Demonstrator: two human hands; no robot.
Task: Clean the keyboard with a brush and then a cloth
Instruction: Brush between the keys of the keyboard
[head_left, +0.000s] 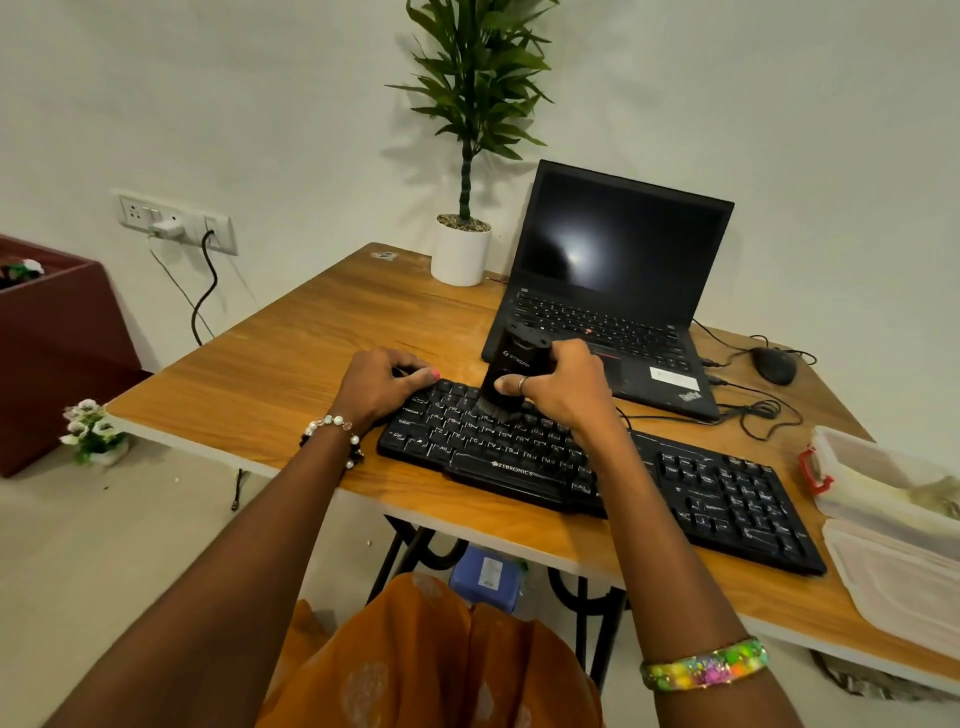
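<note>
Right hand (558, 387) gripping the black brush (506, 371) upright, bristles pressing on the keyboard (597, 467) top rows, left hand (387, 382) curling over its far-left corner, keyboard lying along the table (291, 353) near edge.

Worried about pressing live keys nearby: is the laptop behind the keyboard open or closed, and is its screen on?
Open: the laptop has its lid raised. The screen is dark, showing only a glare spot, so it looks off or asleep.
</note>
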